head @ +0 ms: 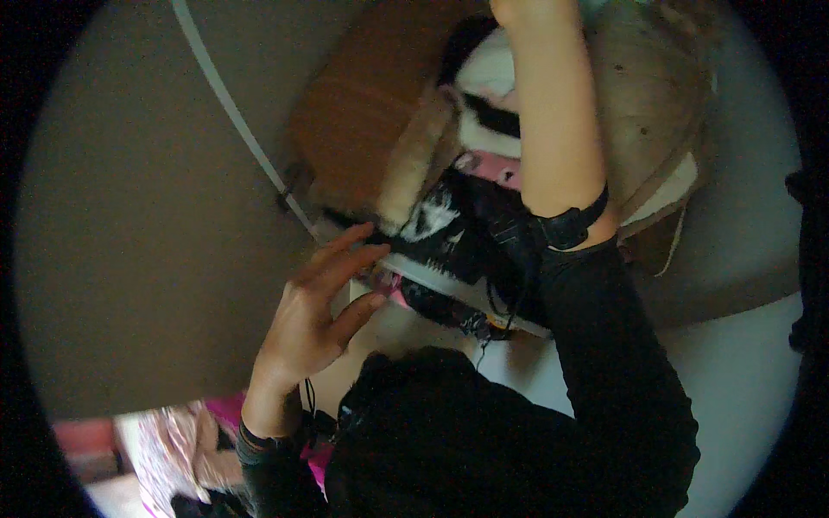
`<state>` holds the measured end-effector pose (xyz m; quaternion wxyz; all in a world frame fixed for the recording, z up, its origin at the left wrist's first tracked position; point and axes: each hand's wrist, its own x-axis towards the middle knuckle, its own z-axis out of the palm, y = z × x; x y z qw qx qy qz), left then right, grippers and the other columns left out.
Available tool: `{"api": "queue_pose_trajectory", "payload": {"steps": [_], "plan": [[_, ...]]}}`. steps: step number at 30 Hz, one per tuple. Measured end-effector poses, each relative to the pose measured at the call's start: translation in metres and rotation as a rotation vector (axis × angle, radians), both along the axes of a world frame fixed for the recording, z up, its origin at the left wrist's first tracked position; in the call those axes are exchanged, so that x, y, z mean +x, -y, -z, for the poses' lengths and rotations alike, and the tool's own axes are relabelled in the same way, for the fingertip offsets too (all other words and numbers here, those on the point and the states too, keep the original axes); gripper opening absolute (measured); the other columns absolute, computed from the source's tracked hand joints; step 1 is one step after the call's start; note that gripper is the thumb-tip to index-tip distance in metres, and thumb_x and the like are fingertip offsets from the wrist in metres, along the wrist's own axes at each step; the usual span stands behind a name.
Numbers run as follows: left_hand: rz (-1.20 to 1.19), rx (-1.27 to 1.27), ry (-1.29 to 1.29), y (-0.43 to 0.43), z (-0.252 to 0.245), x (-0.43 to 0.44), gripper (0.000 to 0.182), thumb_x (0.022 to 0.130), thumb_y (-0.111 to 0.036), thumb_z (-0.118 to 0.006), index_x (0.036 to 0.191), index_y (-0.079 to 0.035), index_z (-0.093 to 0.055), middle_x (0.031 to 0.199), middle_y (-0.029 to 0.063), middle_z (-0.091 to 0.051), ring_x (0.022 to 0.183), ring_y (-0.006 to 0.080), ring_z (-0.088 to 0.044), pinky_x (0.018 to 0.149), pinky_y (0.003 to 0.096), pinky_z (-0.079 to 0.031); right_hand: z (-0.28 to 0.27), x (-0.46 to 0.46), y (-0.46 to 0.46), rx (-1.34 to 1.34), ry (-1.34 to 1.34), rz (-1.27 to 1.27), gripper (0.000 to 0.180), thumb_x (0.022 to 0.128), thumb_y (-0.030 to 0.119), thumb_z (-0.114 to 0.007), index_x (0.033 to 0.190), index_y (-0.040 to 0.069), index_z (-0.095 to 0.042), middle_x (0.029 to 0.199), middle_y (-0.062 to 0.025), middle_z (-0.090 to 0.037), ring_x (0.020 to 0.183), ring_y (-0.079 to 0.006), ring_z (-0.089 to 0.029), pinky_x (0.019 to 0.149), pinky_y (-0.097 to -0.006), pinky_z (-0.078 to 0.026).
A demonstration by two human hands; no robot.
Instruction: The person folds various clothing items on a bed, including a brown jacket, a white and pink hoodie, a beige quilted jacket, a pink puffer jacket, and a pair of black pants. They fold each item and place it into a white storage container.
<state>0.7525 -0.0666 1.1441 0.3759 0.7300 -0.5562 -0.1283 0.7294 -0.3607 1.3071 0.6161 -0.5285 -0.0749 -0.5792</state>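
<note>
My left hand (314, 311) is raised at centre left with its fingers apart, beside the end of a grey bar or edge (431, 277) under a black printed cloth (434, 220). Nothing shows between its fingers. My right forearm stretches to the top of the view, with a dark band (567, 228) on it. Only part of my right hand (518, 10) shows at the top edge, so what its fingers touch is hidden. White and pink fabrics (489, 168) lie beneath that forearm. A brown bag or cloth item (369, 110) is left of them.
A large beige bag or fabric bundle (647, 116) stands at the upper right, with a thin cord hanging. A pale strip (227, 103) crosses the brown surface at left. Light patterned fabric (175, 447) and a red item (84, 437) lie at lower left.
</note>
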Motion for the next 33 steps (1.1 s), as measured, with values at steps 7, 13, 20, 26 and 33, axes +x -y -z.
{"api": "queue_pose_trajectory", "payload": {"steps": [7,13,20,26,33], "plan": [[0.04,-0.188,-0.172,-0.096,0.079,0.018,0.04,0.089,-0.016,-0.065,0.128,-0.006,-0.057,0.126,0.0151,-0.06,0.1,0.029,-0.065,0.088,0.0394,-0.051,0.098,0.033,-0.102,-0.195,0.032,-0.424,0.023,0.088,0.015,-0.063,0.107,0.003,-0.059,0.103,-0.0121,-0.063,0.09,-0.0283,-0.059,0.084,-0.0419,-0.048],[-0.285,0.113,-0.466,-0.319,0.164,-0.053,0.042,0.09,-0.022,-0.064,0.127,-0.005,-0.056,0.117,0.0179,-0.064,0.099,0.0307,-0.066,0.088,0.0395,-0.051,0.22,-0.074,-0.386,-0.907,-0.073,-0.661,0.012,0.085,0.001,-0.06,0.097,0.003,-0.061,0.087,-0.0157,-0.065,0.069,-0.0276,-0.062,0.061,-0.0362,-0.05],[-1.034,0.204,-0.533,-0.532,0.284,-0.107,0.045,0.082,-0.027,-0.067,0.119,-0.002,-0.06,0.105,0.022,-0.067,0.095,0.0353,-0.067,0.083,0.0411,-0.053,0.306,-0.013,-0.544,-0.953,-0.469,-0.886,0.012,0.082,-0.005,-0.063,0.092,0.001,-0.064,0.081,-0.0116,-0.065,0.069,-0.0202,-0.064,0.062,-0.0286,-0.051],[-1.541,0.37,-0.741,-0.689,0.394,-0.223,0.042,0.082,-0.032,-0.065,0.112,-0.002,-0.065,0.099,0.0208,-0.069,0.091,0.0335,-0.068,0.081,0.0401,-0.053,0.349,0.019,-0.638,-0.983,-0.605,-0.966,0.009,0.085,0.0,-0.063,0.094,0.002,-0.064,0.083,-0.012,-0.066,0.07,-0.0216,-0.064,0.062,-0.0294,-0.05],[-1.671,0.16,-1.36,-0.753,0.471,-0.286,0.035,0.09,-0.022,-0.065,0.115,0.003,-0.062,0.082,0.0083,-0.067,0.064,0.0154,-0.062,0.055,0.0324,-0.049,0.421,0.081,-0.712,-1.155,-0.812,-1.041,0.012,0.085,0.003,-0.062,0.097,0.002,-0.064,0.088,-0.0125,-0.066,0.075,-0.0234,-0.065,0.067,-0.0329,-0.051]]}}
